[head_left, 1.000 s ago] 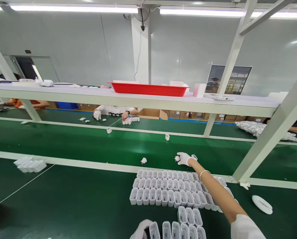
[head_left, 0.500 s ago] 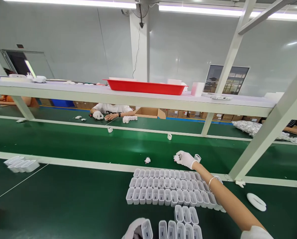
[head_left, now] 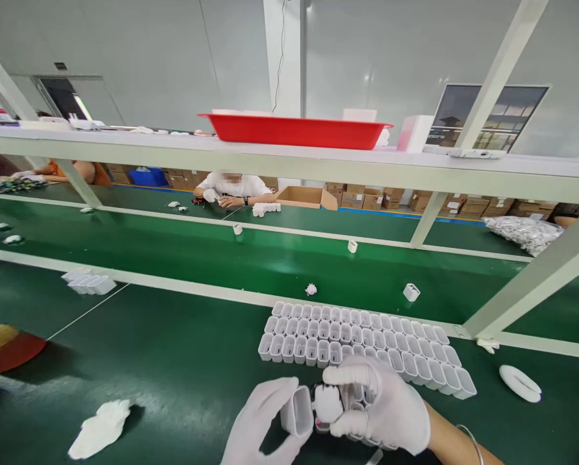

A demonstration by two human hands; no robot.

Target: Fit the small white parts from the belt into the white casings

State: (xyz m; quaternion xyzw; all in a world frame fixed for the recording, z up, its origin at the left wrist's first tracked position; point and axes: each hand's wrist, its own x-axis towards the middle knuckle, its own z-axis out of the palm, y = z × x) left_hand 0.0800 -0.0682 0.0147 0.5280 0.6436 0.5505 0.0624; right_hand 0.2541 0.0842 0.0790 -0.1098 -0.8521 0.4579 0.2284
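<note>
My left hand (head_left: 265,423), in a white glove, holds a white open-topped plastic housing (head_left: 298,413) tilted at the bottom centre. Close to its right, my gloved right hand (head_left: 379,400) grips a small white part (head_left: 327,403) with dark bits along its edge, right beside the housing's mouth. Beyond both hands stand rows of white housings (head_left: 335,332) on the dark green table; my right hand hides some nearer ones. A similar small white part (head_left: 311,289) lies on the bright green belt (head_left: 183,258).
Single housings (head_left: 411,292) sit on the belt. A glove (head_left: 100,429) lies at lower left, a white ring-shaped piece (head_left: 521,383) at right. A shelf with a red tray (head_left: 294,132) crosses above. Across the belt a person (head_left: 234,187) works. A slanted post (head_left: 536,271) stands at right.
My right hand has come back from the belt to the bottom centre with the small white part. My left hand and its housing have moved further into view. The view has shifted.
</note>
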